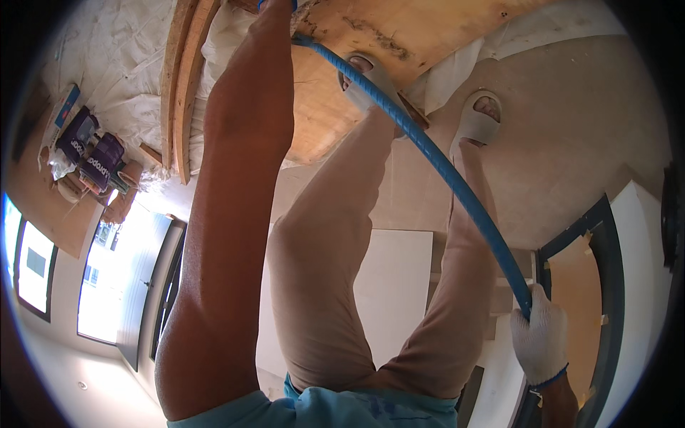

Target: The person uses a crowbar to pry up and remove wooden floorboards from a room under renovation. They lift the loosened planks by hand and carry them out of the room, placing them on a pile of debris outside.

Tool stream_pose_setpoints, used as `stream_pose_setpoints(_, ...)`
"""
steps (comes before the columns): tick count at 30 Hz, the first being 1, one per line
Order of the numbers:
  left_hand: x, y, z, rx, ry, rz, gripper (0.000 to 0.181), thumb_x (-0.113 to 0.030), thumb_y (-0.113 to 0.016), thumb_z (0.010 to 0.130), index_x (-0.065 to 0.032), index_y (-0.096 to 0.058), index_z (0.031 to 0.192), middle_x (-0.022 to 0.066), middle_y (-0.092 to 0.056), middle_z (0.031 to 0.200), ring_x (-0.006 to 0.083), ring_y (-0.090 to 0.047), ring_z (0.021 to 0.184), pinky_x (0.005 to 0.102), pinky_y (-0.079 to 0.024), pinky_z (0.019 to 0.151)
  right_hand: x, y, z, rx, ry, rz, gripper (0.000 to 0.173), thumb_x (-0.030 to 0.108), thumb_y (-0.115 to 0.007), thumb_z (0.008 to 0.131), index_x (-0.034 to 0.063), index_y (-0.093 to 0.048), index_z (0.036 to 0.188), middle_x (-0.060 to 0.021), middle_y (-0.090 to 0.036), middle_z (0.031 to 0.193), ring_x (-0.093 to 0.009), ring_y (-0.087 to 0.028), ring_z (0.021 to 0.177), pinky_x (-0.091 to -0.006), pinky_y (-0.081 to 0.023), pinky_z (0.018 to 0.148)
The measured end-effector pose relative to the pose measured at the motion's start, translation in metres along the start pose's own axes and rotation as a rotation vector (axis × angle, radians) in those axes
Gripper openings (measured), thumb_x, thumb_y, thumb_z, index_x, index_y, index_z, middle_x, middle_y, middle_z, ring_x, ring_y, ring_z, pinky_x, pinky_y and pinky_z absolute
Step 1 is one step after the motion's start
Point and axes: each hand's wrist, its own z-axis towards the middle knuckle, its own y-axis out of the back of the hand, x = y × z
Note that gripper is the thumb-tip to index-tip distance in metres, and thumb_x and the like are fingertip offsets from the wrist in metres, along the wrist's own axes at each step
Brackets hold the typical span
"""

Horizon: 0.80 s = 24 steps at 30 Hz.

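Note:
In a white knit glove with a blue cuff, my right hand [539,334] grips one end of a long blue bar [444,166], apparently a pry bar with a ridged shaft. The bar looks curved across the view and runs over my left foot. Its far, flattened end lies by a stained plywood sheet [326,117]; whether it touches the wood, I cannot tell. My left arm [241,160] reaches forward past the top edge. Only a blue glove cuff shows there, and the left hand itself is out of view.
My feet wear slippers [479,115] beside the plywood. Two timber strips [184,91] lie on whitish sheeting [128,48] at the left. Purple bags bearing writing [104,155] sit farther left, near an open door [142,273]. A dark frame [613,289] stands at the right.

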Motion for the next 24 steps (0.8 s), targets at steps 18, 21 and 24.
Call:
stream_pose_setpoints(18,0.003,0.007,-0.001,0.054,-0.019,-0.038,0.094,-0.033,-0.092,0.057,-0.0035,-0.057,0.139,0.0233,-0.057,0.134,0.0381,-0.048,0.131,0.0414,-0.036,0.114,-0.144,-0.025,0.267,-0.481,0.24,-0.208,0.03,0.004,-0.064,0.085,0.0016,-0.068,0.115,-0.0264,-0.07,0.103,-0.045,-0.067,0.098,-0.051,-0.053,0.084)
stream_pose_setpoints(21,0.008,0.005,-0.008,0.051,-0.023,0.031,0.093,-0.033,-0.093,0.058,-0.0037,-0.057,0.139,0.0218,-0.059,0.134,0.0371,-0.049,0.13,0.0419,-0.036,0.114,-0.171,-0.034,0.325,-0.537,0.332,-0.251,0.03,0.002,-0.063,0.083,0.0048,-0.069,0.113,-0.0243,-0.07,0.1,-0.044,-0.068,0.095,-0.0522,-0.053,0.082)
stream_pose_setpoints(24,0.009,0.004,0.013,0.091,0.004,-0.056,0.093,-0.033,-0.093,0.058,-0.0034,-0.058,0.139,0.0209,-0.06,0.133,0.0366,-0.05,0.13,0.0427,-0.036,0.113,-0.18,-0.043,0.355,-0.534,0.332,-0.269,0.03,0.001,-0.062,0.084,0.0032,-0.068,0.113,-0.0253,-0.07,0.099,-0.044,-0.068,0.094,-0.0517,-0.053,0.081)
